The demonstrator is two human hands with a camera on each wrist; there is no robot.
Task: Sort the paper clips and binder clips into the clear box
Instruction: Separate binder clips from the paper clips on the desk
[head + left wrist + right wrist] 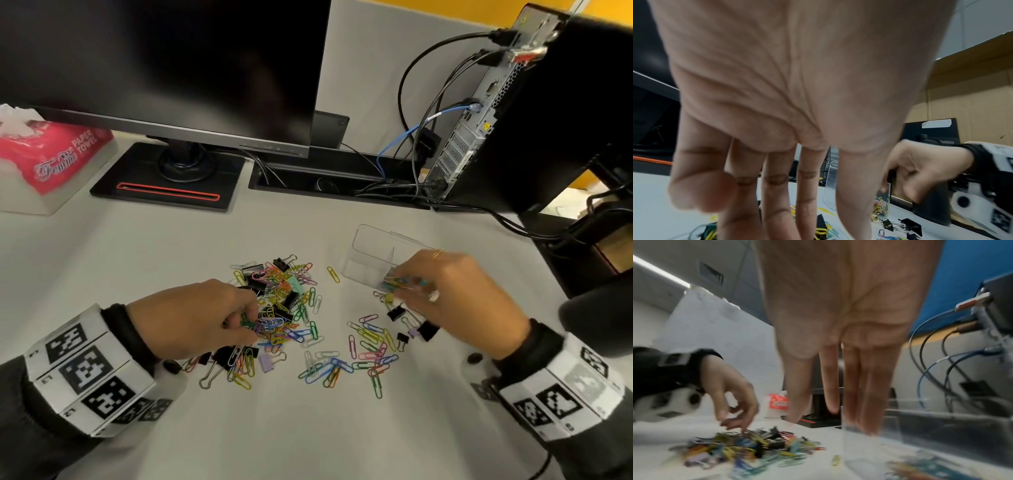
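A heap of coloured paper clips and black binder clips (284, 301) lies mid-table, with a looser scatter (366, 346) to its right. My left hand (248, 325) is down on the heap's near left edge, fingers curled round a few paper clips; the right wrist view shows it (735, 423) pinching at the heap. The clear box (370, 246) stands at the right, with coloured paper clips (399, 283) in its near compartment. My right hand (414, 287) hovers over that compartment, fingers (851, 394) straight and pointing down, holding nothing. Black binder clips (397, 313) lie just below it.
A dark monitor (171, 68) on a black base (164, 185) stands at the back. A pink tissue pack (51, 154) sits back left. A computer tower (479, 120) with cables (411, 137) and a black cable tray (325, 178) fill the back right.
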